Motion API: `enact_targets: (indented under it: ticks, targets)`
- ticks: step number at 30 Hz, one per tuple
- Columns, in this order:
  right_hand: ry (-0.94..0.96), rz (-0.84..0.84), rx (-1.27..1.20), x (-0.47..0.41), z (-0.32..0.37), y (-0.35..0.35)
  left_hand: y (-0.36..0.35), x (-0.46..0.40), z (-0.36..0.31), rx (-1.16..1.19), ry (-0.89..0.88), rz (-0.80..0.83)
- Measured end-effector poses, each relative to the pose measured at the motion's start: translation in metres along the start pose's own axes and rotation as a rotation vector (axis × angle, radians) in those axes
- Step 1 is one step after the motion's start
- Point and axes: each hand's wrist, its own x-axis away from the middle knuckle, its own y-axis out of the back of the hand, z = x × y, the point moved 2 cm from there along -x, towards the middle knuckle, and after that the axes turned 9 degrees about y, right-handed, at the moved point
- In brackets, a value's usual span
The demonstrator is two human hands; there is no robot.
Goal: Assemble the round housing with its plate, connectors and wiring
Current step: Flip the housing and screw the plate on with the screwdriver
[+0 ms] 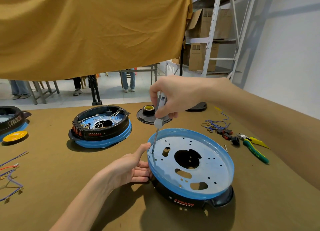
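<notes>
— What's the bench like?

— A worktop covered in brown-olive cloth, with a mustard-yellow sheet hanging behind it and white metal shelving holding cardboard boxes at the back right.

— And the piece being worked on?

— The round black plastic housing sits near the front, right of centre. A blue-filmed perforated metal plate lies on top of it.

— What are the hands doing?

— The right hand is curled round the grey-and-white handle of a screwdriver, held nearly upright, its tip at a hole near the plate's left edge. The left hand rests against the housing's left side, fingers fairly straight, thumb touching the rim beside the shaft.

— Anything else lying about?

— A second black round housing with white wiring inside further back on the left. Green-and-yellow-handled pliers on the right, near blue wires with brass terminals and small black-and-red switch connectors. Purple and red wires at the far left.
</notes>
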Motion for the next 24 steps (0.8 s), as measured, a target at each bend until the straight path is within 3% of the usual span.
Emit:
enact_targets:
  ticks: [24]
  targets:
    - [-0.026, -0.077, 0.093, -0.0023, -0.0008, -0.0091, -0.0036, -0.0023, -0.0003, 0.009, -0.001, -0.039]
